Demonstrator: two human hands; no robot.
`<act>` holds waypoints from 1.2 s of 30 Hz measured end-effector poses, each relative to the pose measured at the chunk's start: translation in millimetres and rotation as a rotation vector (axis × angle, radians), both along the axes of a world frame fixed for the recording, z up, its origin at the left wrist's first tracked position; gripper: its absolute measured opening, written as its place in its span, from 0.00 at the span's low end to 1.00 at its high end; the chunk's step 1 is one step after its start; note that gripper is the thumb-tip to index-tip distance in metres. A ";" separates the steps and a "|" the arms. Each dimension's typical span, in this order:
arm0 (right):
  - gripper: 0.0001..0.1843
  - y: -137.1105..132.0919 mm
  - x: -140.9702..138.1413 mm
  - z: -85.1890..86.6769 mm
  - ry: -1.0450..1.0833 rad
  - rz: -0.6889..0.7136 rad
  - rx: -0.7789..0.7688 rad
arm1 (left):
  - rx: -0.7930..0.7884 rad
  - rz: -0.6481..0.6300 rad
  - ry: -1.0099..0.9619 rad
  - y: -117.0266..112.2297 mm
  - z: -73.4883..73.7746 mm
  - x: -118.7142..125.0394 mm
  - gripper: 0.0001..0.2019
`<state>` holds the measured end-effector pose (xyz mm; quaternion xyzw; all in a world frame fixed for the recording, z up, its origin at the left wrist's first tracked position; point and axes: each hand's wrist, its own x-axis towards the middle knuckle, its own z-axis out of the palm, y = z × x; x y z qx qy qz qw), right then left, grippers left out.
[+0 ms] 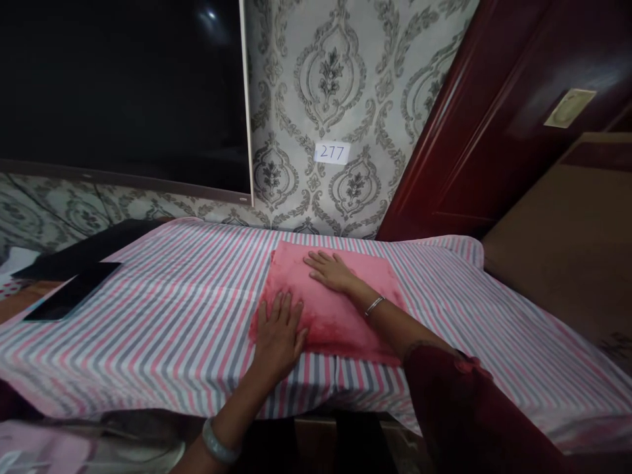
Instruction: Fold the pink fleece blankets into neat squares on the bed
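Observation:
A pink cloth (pixel 340 316), mottled with darker red toward its left and front edges, lies flat in a rough square. My left hand (pixel 279 336) rests on its front left corner, fingers stretched out and pointing away from me. Farther back, my right hand (pixel 330 270) lies flat on the upper middle of the cloth with its fingers spread to the left. Both palms face down, and neither hand grips anything. Under the cloth is a striped tablecloth (pixel 187 303) in pink, grey and white.
A dark phone or tablet (pixel 74 293) lies at the left of the table. Behind it hangs a large black television (pixel 123 92). A paper marked 277 (pixel 332 153) is on the patterned wall. A cardboard box (pixel 567 243) stands at the right, beside a dark red door (pixel 494 112).

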<state>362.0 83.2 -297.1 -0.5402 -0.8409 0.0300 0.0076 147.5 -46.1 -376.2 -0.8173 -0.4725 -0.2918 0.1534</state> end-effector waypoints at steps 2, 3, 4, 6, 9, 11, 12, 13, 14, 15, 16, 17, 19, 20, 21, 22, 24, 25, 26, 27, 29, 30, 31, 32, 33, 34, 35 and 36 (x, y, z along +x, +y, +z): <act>0.32 12.4 13.1 -1.2 0.004 -0.106 -0.020 | 0.008 -0.002 -0.009 0.1 -0.9 -0.3 0.24; 0.33 17.0 18.5 -3.4 0.014 -0.159 -0.028 | 0.009 -0.002 -0.013 0.1 -1.2 -0.5 0.24; 0.33 20.6 22.8 -6.6 0.027 -0.201 -0.031 | 0.010 -0.003 -0.015 0.1 -1.3 -0.7 0.24; 0.34 25.1 28.6 -15.0 0.055 -0.237 -0.018 | 0.011 -0.007 -0.015 0.2 -1.1 -1.2 0.24; 0.33 27.9 32.3 -26.9 0.095 -0.211 0.018 | 0.024 -0.011 0.003 0.9 -0.6 -1.7 0.24; 0.33 28.9 33.3 -31.2 0.123 -0.193 0.036 | 0.032 -0.009 0.021 1.8 -0.2 -2.0 0.25; 0.33 29.3 33.6 -32.2 0.136 -0.189 0.043 | 0.033 -0.010 0.029 2.3 0.0 -2.2 0.25; 0.33 29.6 33.9 -32.5 0.146 -0.188 0.049 | 0.030 -0.014 0.035 2.9 0.1 -2.4 0.25; 0.33 29.7 34.1 -32.4 0.153 -0.189 0.054 | 0.025 -0.019 0.037 3.5 0.2 -2.7 0.25; 0.33 29.7 34.1 -32.0 0.159 -0.192 0.056 | 0.018 -0.023 0.034 4.2 0.3 -3.0 0.25; 0.33 29.4 34.0 -31.4 0.162 -0.193 0.057 | 0.011 -0.028 0.030 4.9 0.3 -3.3 0.25; 0.33 28.8 33.7 -30.5 0.165 -0.194 0.057 | 0.007 -0.032 0.026 5.5 0.4 -3.6 0.25; 0.33 26.8 32.7 -27.8 0.169 -0.201 0.054 | 0.006 -0.033 0.021 6.8 0.7 -4.0 0.24; 0.33 25.5 31.9 -25.8 0.171 -0.207 0.049 | 0.009 -0.032 0.021 7.2 1.1 -4.0 0.24; 0.33 23.9 30.9 -23.2 0.175 -0.216 0.043 | 0.013 -0.031 0.022 7.6 1.7 -3.8 0.24; 0.33 22.0 29.8 -20.0 0.178 -0.225 0.035 | 0.014 -0.028 0.022 7.7 2.4 -3.5 0.24; 0.34 16.9 27.4 -12.1 0.179 -0.250 0.017 | 0.011 -0.027 0.022 7.8 4.0 -2.8 0.24; 0.34 13.4 26.2 -7.7 0.176 -0.261 0.009 | 0.009 -0.028 0.020 7.8 4.7 -2.4 0.24; 0.34 8.9 25.1 -3.5 0.172 -0.266 0.004 | 0.007 -0.030 0.017 7.8 5.2 -2.3 0.23; 0.34 3.2 24.1 0.2 0.168 -0.262 0.003 | 0.006 -0.033 0.014 8.0 5.6 -2.4 0.23; 0.34 -12.3 23.1 5.3 0.163 -0.219 0.008 | 0.011 -0.037 0.008 8.6 6.0 -3.5 0.23; 0.33 -22.0 23.4 6.3 0.161 -0.185 0.012 | 0.015 -0.039 0.005 9.0 6.2 -4.4 0.23; 0.33 -32.5 24.2 6.3 0.160 -0.148 0.016 | 0.019 -0.041 0.002 9.1 6.7 -5.4 0.23; 0.33 -43.3 25.7 5.4 0.158 -0.111 0.018 | 0.021 -0.045 0.001 8.9 7.8 -5.9 0.23; 0.33 -53.9 27.9 3.9 0.156 -0.075 0.019 | 0.024 -0.048 -0.003 8.1 9.4 -5.7 0.23; 0.33 -63.6 30.8 2.0 0.156 -0.043 0.021 | 0.025 -0.048 -0.009 6.6 11.9 -4.2 0.23; 0.33 -71.6 34.2 0.0 0.157 -0.018 0.025 | 0.025 -0.050 -0.018 4.4 15.1 -0.9 0.23; 0.33 -77.5 38.1 -1.8 0.157 -0.002 0.031 | 0.026 -0.059 -0.028 1.5 18.7 4.6 0.23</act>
